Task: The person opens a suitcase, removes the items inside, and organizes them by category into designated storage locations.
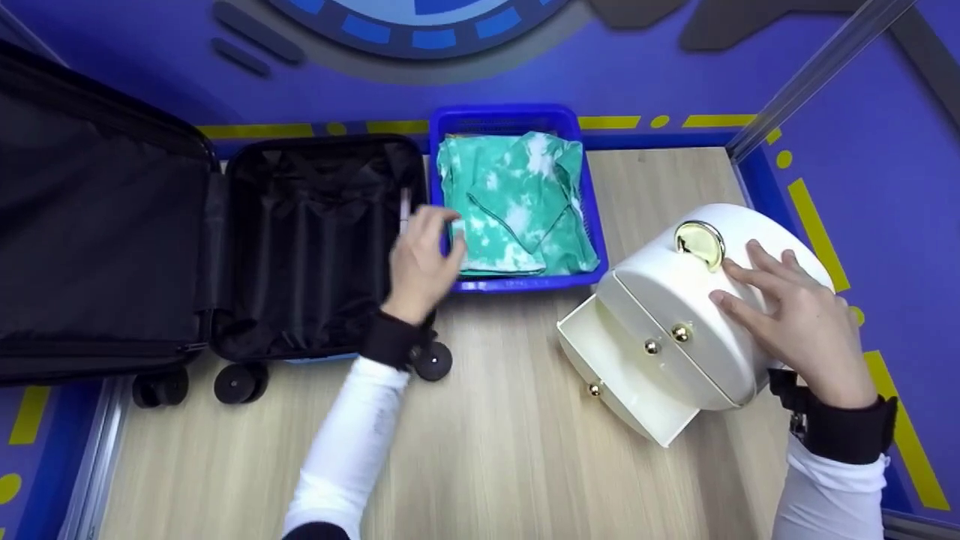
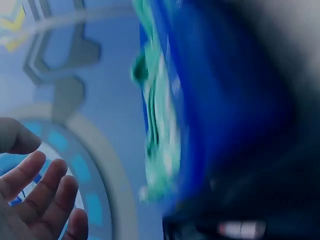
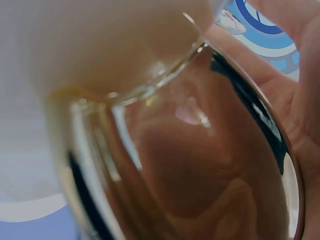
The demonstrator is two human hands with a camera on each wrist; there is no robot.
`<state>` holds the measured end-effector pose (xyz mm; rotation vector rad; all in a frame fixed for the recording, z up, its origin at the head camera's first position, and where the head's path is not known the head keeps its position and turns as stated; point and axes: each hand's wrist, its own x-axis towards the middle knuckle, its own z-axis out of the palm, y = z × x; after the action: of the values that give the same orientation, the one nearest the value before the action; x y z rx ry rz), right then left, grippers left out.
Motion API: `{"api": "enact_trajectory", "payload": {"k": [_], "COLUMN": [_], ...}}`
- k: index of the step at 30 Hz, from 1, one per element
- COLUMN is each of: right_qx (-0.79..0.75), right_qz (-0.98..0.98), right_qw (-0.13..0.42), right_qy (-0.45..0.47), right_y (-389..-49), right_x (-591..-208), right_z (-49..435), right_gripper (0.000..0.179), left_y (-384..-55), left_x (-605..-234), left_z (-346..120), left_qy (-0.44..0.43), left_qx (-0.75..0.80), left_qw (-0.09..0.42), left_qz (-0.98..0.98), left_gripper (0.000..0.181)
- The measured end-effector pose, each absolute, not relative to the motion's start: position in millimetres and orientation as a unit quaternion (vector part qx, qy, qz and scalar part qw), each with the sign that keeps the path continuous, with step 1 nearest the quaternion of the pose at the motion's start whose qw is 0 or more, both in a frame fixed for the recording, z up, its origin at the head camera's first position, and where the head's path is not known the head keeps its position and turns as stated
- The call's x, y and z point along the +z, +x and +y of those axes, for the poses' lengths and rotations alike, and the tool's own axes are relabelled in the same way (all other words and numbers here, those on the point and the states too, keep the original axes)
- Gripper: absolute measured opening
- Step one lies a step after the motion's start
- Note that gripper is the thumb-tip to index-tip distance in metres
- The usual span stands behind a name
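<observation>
My left hand hovers between the open black suitcase and a blue basket, with loosely bent fingers and nothing held in them. Just beyond it, a slim pale tube lies at the suitcase's right side; the left wrist view shows this tube with a reddish end. Green-and-white tie-dye cloth lies folded in the basket. My right hand rests with spread fingers on a rounded white drawer box, beside its gold ring handle. One lower drawer is pulled out.
The suitcase lid stands open at the left, and black wheels stick out at the suitcase's front. Blue patterned panels enclose the wood-grain table at the back and sides.
</observation>
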<state>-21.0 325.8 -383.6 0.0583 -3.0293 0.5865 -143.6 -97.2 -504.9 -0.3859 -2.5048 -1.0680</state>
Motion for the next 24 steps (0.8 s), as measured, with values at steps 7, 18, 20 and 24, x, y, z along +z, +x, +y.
{"api": "enact_trajectory", "payload": {"k": [7,18,20,24], "right_qx": [0.195,0.197,0.194,0.188], "right_qz": [-0.980,-0.980,-0.980,-0.982], "right_qw": [0.031,0.035,0.036,0.035], "right_qy": [0.015,0.013,0.013,0.015], "right_y": [-20.8,-20.0,-20.1,-19.7], "right_x": [-382.6,-382.9,-383.0,-383.1], "right_z": [324.7,324.7,324.6,324.6], "right_gripper": [0.054,0.054,0.054,0.053], "left_y": [-213.6,-261.1,-259.9,-255.0], "left_x": [-512.0,-558.0,-566.2,-578.5], "left_z": [-138.0,-149.9,-147.7,-143.2], "left_qy": [-0.017,0.005,0.010,0.036], "left_qx": [-0.353,-0.357,-0.340,-0.317], "left_qw": [0.058,-0.163,-0.176,-0.184], "left_qz": [-0.934,-0.920,-0.924,-0.930], "left_gripper": [0.031,0.058,0.060,0.062]}}
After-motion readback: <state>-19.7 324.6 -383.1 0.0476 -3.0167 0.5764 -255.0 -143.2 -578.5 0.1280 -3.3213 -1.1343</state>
